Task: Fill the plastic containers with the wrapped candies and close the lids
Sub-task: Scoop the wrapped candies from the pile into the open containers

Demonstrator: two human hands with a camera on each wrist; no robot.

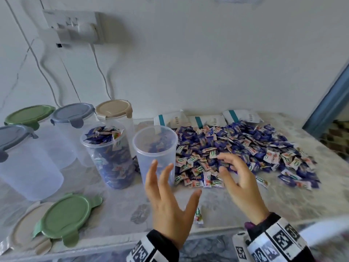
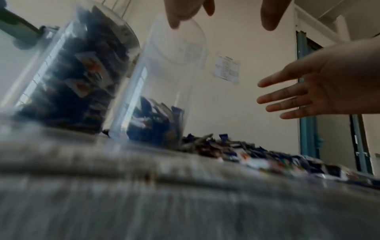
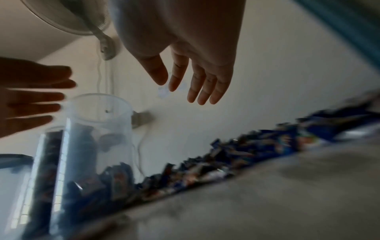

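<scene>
Two hands hover above the table [image 1: 236,203], neither holding anything. Left hand [image 1: 170,203]: fingers straight and spread, palm turned toward the right hand, fingertips just in front of the near wall of a clear container; contact cannot be confirmed from any view. Right hand [image 1: 239,182]: fingers loosely extended and slightly bent, released, held over the near edge of the candy pile [image 1: 236,150], not touching it as far as the wrist views show.

Partly filled container [image 1: 154,148]: lidless, upright, a shallow layer of blue-wrapped candies at the bottom, standing at the left edge of the pile. Full container [image 1: 109,154], just to its left: lidless, packed to the rim with wrapped candies. Behind and left stand four more translucent containers with lids on: beige lid [image 1: 113,108], grey-blue lid [image 1: 72,113], green lid [image 1: 28,115], second grey-blue lid [image 1: 13,137]; contents not discernible.

Loose green lid [image 1: 66,218] lies flat at the near left of the table, overlapping a loose beige lid [image 1: 22,233]. One stray candy [image 1: 198,216] lies between the wrists.

Wrappers: blue and white with a green oval logo; lettering too small to read. Three white packets [image 1: 207,121] with teal stripes and barcodes lie behind the pile.
</scene>
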